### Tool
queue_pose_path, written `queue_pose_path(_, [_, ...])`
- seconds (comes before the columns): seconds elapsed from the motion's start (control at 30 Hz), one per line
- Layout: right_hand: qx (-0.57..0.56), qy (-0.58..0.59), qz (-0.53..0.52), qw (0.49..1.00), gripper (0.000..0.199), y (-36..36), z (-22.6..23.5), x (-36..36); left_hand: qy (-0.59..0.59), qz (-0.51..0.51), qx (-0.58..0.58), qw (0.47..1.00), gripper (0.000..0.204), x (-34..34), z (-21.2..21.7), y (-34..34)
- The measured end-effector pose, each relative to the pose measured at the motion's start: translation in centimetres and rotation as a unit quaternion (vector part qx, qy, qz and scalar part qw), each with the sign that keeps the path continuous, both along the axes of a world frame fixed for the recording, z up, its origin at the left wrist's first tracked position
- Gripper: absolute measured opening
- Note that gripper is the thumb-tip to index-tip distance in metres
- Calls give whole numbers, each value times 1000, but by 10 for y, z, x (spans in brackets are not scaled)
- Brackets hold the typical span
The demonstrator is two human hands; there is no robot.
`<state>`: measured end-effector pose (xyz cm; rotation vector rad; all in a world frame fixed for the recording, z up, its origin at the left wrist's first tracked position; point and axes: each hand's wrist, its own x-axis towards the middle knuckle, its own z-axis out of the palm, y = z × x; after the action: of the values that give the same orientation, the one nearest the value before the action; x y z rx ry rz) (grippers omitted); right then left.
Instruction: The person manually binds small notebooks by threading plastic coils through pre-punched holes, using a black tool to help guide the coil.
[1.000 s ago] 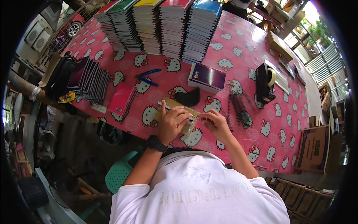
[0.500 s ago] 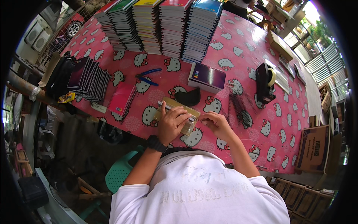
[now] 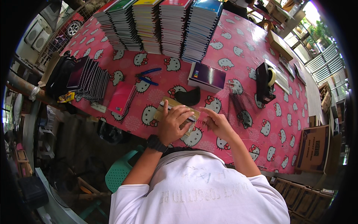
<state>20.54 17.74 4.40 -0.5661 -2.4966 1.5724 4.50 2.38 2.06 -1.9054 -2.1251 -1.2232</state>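
My left hand (image 3: 173,121), with a black watch at its wrist, lies over a tan, taped board (image 3: 162,114) near the table's front edge. Its fingers hold down a narrow white-and-dark stack of sheets (image 3: 191,118), mostly hidden under them. A thin dark wire coil (image 3: 201,122) sticks out past the board's right end. Close to that coil is my right hand (image 3: 218,125), index finger stretched out and thumb apart from it, with nothing visibly gripped. Just beyond the board rests a dark curved piece (image 3: 188,97).
Loose black coils (image 3: 240,110) lie to the right, before a tape dispenser (image 3: 264,83). Purple notebooks (image 3: 207,77) sit farther back. Blue-handled pliers (image 3: 148,76), a pink notebook (image 3: 122,98) and a purple notebook pile (image 3: 87,79) are leftward. Tall notebook stacks (image 3: 173,28) stand at the back.
My right hand has drawn slightly right, and its index finger has stretched out from a pinch at the coil. More coil shows beside the board. The left hand has barely shifted.
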Motion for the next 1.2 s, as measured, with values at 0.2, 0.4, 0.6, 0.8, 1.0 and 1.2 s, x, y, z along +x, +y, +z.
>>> queue_pose_path(0.2, [-36, -18, -15, 999, 42, -7, 5, -8, 6, -19, -25, 999, 34, 1, 2, 4])
queue_pose_path(0.4, [126, 23, -134, 983, 48, 36, -38, -44, 48, -7, -41, 998, 20, 1, 2, 10])
queue_pose_path(0.6, [366, -84, -137, 917, 63, 11, -48, -83, 64, 3, -75, 995, 18, 1, 1, 7])
queue_pose_path(0.8, [308, 7, -119, 944, 53, 21, -50, -53, 88, 27, -79, 993, 18, 3, 0, 0])
queue_pose_path(1.0, [366, -45, -154, 917, 55, 12, -41, -42, 89, 38, -50, 994, 20, 6, -2, 3])
queue_pose_path(1.2, [-134, 15, -86, 987, 53, 35, -17, -17, -48, 106, 21, 993, 54, -5, 8, -5])
